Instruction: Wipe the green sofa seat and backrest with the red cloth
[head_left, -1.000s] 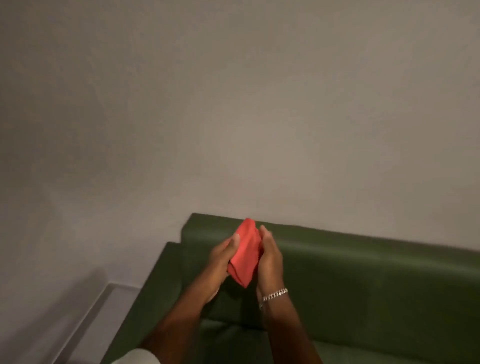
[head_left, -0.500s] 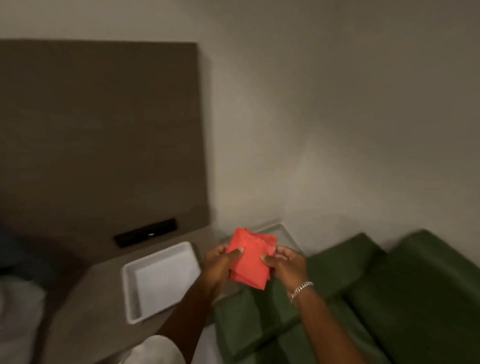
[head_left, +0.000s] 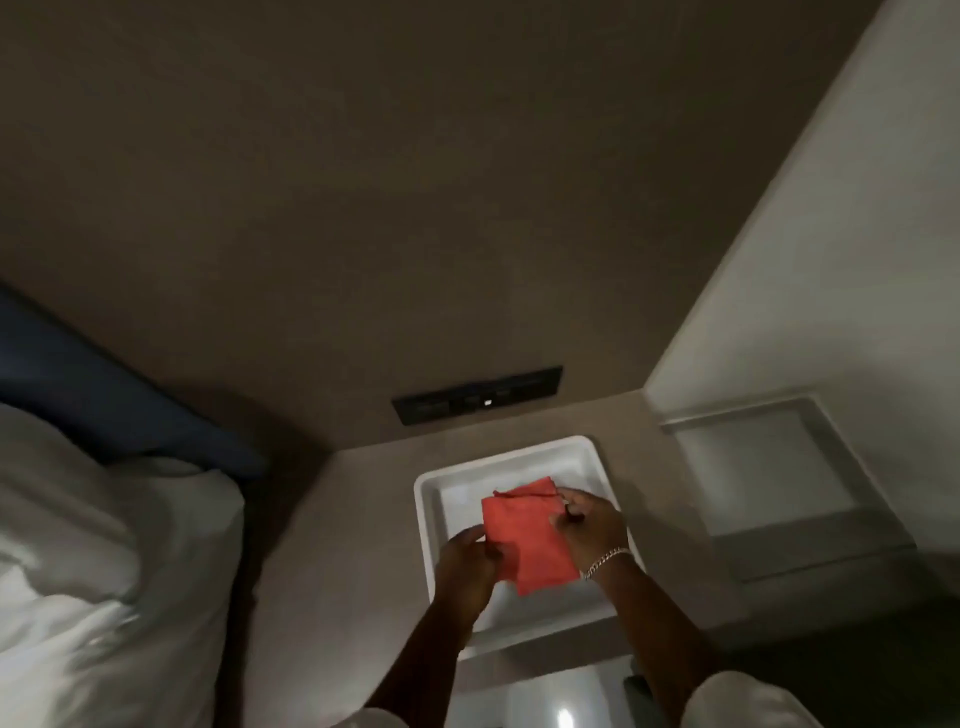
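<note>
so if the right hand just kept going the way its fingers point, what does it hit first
Probably the red cloth it already pinches. The right hand points left and away, so beyond that likely the white tray; depth is unclear.

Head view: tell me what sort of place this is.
Probably a hotel bedroom: a bed with rumpled white bedding, a dark wall switch panel above a bedside ledge, and a white rectangular tray on it.
</note>
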